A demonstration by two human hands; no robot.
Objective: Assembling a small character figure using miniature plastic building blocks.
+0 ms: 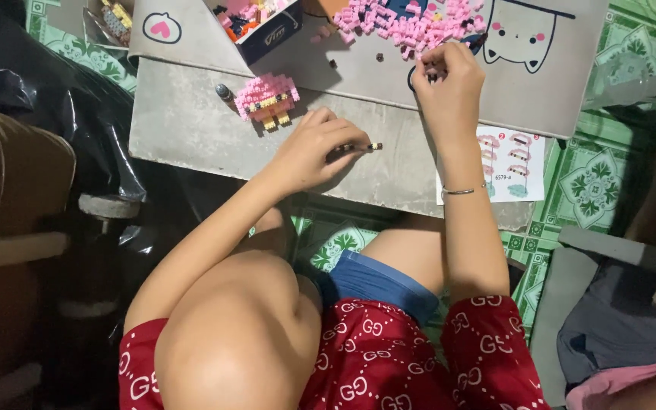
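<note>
1. Red patterned shorts and a bent knee are seen closest to the camera.
2. Farther out, a small dark brick piece is pinched at the fingertips of the left hand, over the grey table.
3. An instruction sheet lies at the table's near edge.
4. Beyond it, the right hand is closed with fingers curled at the edge of the pink brick pile; what it grips cannot be told.
5. A pink brick figure stands left of the hands.
</note>
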